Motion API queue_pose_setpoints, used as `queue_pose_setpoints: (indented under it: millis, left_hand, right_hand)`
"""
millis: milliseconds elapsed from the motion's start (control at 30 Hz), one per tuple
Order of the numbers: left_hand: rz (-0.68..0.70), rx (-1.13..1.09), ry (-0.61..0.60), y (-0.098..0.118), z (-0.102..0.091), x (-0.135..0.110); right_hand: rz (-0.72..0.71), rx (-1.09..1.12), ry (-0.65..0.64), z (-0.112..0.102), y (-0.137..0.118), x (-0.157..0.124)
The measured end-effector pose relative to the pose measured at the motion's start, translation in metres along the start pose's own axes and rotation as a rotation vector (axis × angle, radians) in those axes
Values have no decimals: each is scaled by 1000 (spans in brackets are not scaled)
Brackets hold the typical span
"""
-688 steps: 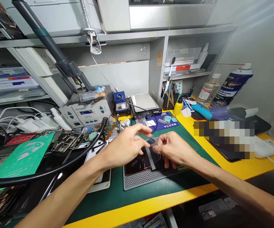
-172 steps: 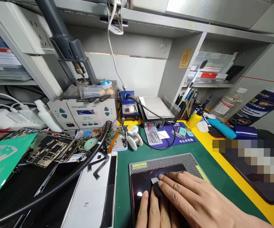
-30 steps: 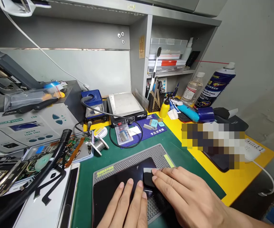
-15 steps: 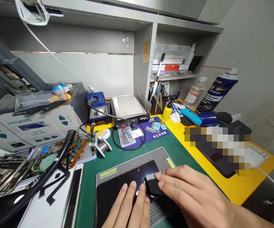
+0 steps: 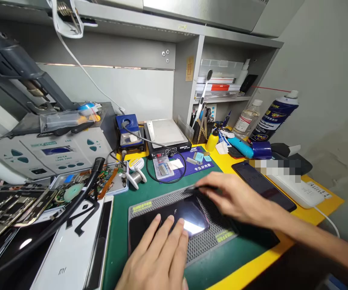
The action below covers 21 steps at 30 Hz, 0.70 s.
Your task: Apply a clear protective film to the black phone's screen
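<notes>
Left hand (image 5: 158, 257), spread, presses the phone (image 5: 192, 217) on the grey mat (image 5: 216, 237); right hand (image 5: 234, 197) pinches a thin dark piece (image 5: 193, 187) over the mat's far edge. A screen-wiping step, I judge; the next stroke needs the phone steady.

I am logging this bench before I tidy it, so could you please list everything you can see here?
grey mat: one, perforated, on the green bench cover
phone: one, black, on the grey mat
second phone: one, black, right of the mat
power strip: one, white, far right
spray can: one, blue, right rear
clear bottle: one, colourless, beside the can
yellow bottle: one, yellow, left of the clear bottle
hot plate: one, black and silver, rear centre
rework station: one, grey, left rear
white phone: one, white, lower left
left hand: one, flat on the phone
right hand: one, pinching a small dark piece above the mat's far edge
</notes>
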<state>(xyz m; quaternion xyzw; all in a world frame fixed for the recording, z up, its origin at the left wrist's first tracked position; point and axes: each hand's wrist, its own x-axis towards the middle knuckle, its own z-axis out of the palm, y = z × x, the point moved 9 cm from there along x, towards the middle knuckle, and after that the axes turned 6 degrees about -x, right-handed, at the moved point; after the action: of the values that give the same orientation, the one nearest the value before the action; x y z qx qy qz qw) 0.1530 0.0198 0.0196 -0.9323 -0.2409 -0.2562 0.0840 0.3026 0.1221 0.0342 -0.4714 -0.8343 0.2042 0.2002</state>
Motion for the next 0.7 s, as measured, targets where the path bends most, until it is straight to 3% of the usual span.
queue_pose_setpoints:
  millis: [100,200,267,433,600,700]
  left_hand:
    - [-113,-21,33,-10,-21,-1]
    - [-176,-22,51,-21,-36,-9]
    - [-180,-12,50,-25,-39,-15]
    - [-160,-15,13,-28,-33,-23]
    - [-161,-80,59,-29,-34,-24]
    - [-125,-42,14,-30,-30,-26]
  right_hand:
    - [96,138,-202,-6,4,9]
    - [124,210,-426,4,-1,15]
    - [133,218,-505,14,-4,21]
    - [123,206,-581,36,-3,36]
    - [103,221,-626,44,-8,31]
    - [89,228,-641,45,-13,27]
